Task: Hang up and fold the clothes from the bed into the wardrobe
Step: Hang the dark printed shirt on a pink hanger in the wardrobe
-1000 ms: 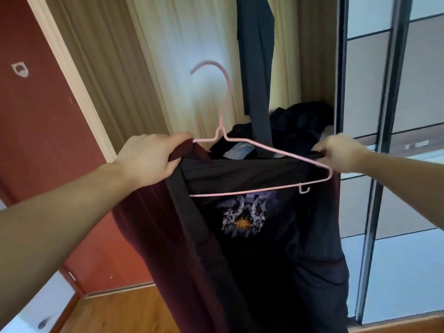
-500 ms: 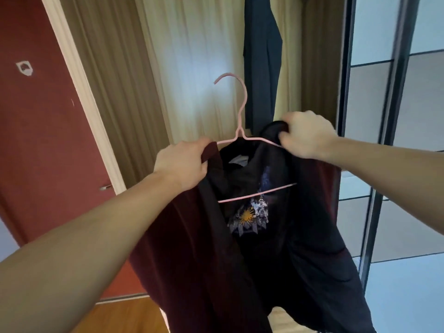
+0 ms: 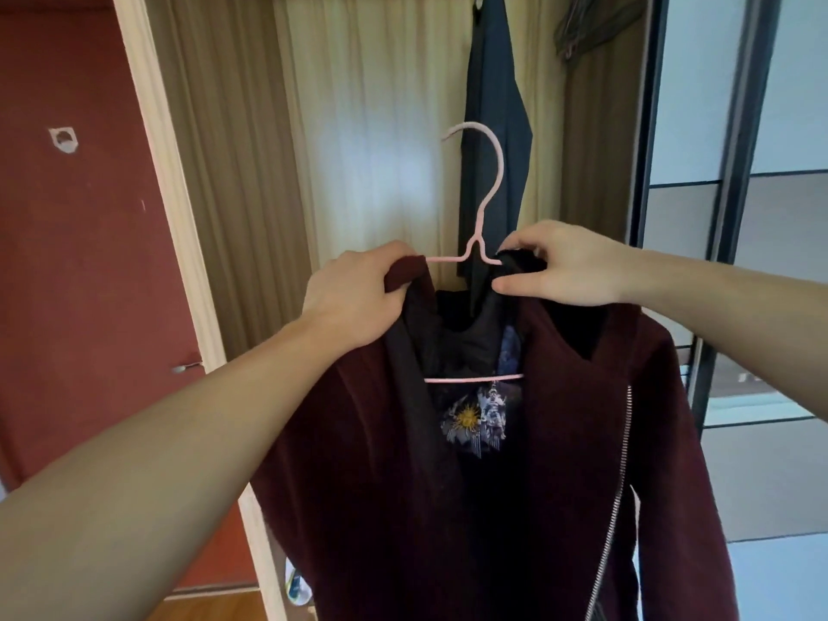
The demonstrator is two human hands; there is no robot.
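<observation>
A dark maroon zip jacket point(image 3: 560, 441) with a black lining and a printed emblem inside hangs on a pink wire hanger point(image 3: 486, 203), held up before the open wardrobe. My left hand point(image 3: 354, 293) grips the jacket's left collar edge at the hanger's shoulder. My right hand point(image 3: 564, 266) pinches the black collar on the right side, just beside the hanger's neck. The hook stands free above both hands. Both jacket shoulders now sit over the hanger.
Inside the wardrobe point(image 3: 358, 127) a dark blue garment point(image 3: 493, 127) hangs behind the hook, and a grey-green one point(image 3: 591, 24) hangs at the top right. A sliding door frame point(image 3: 645, 172) stands on the right, a red wall point(image 3: 67, 262) on the left.
The jacket has been pulled fully over the hanger and raised. My right hand moved in from the hanger's far end to the collar near the neck.
</observation>
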